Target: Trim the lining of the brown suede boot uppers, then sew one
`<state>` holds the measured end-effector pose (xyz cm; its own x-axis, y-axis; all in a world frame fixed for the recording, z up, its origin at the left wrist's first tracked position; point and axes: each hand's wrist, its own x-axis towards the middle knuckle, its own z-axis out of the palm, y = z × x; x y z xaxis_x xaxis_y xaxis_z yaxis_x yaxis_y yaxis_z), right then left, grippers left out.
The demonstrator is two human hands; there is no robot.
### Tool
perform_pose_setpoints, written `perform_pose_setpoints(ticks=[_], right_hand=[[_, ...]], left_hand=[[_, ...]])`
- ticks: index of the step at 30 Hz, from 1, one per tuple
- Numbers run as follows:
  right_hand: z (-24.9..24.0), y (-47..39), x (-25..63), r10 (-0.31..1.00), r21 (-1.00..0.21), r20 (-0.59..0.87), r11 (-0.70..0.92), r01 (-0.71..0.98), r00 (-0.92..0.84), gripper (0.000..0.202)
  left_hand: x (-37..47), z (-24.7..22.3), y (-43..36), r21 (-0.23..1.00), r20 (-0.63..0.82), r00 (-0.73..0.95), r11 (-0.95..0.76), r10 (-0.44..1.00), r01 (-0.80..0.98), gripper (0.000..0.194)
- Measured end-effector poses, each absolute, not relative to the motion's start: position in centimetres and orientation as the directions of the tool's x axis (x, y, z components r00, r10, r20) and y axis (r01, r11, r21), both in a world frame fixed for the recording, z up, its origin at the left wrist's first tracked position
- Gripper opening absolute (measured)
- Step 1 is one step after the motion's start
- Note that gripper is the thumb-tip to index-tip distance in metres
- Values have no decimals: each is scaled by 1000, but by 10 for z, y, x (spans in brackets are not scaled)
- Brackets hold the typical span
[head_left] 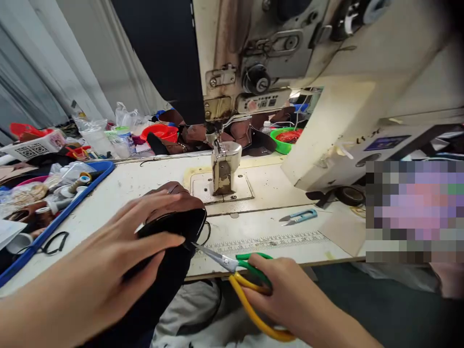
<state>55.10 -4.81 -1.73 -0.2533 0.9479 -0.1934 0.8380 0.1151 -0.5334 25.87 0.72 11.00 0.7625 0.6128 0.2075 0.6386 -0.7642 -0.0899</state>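
My left hand grips a brown leather piece with black lining, thumb and index finger on the black inner side and other fingers over the brown outside. The piece looks like a shoe upper, but its lower part is partly hidden by my hand. In my right hand is a pair of scissors with one green and one yellow handle. Their blades look closed, and the tips meet the edge of the black lining beside my left index fingertip. A thin black cord loops out from that edge.
A post-bed sewing machine stands just beyond my hands. Blue thread snips lie on the table by a printed ruler scale. To the left is a blue tray of thread spools; red and green basins sit behind.
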Motion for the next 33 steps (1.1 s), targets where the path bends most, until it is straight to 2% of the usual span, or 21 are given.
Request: perform_pose_setpoints(ticks=[2, 5, 8, 11, 16, 24, 29, 33], right_hand=[[-19, -56, 537, 957, -496, -157, 139, 857, -246, 16], [-21, -65, 525, 967, -425, -42, 212, 880, -253, 14], [-21, -70, 516, 974, -386, -43, 191, 902, -224, 13], [-21, -69, 506, 973, -374, -101, 155, 914, -207, 14], [-17, -65, 495, 978, -390, -114, 115, 914, -172, 15], [-13, -65, 519, 970, -328, -127, 156, 932, -207, 15], [-25, -62, 534, 964, -365, -134, 168, 916, -230, 15], [-20, -52, 526, 972, -319, -82, 184, 930, -220, 18]], left_hand=[[291, 109, 34, -94, 21, 820, -816, 572, 571, 39], [324, 91, 66, -220, -314, 810, -868, 495, 445, 20], [335, 72, 83, -284, -472, 779, -908, 413, 309, 15], [335, 62, 89, -261, -490, 793, -929, 362, 262, 7], [342, 65, 95, -205, -516, 786, -940, 340, 273, 17], [380, 84, 106, -74, -604, 734, -938, 312, 338, 18], [382, 84, 107, 19, -590, 756, -931, 283, 364, 16], [383, 82, 101, 59, -548, 773, -907, 320, 417, 17]])
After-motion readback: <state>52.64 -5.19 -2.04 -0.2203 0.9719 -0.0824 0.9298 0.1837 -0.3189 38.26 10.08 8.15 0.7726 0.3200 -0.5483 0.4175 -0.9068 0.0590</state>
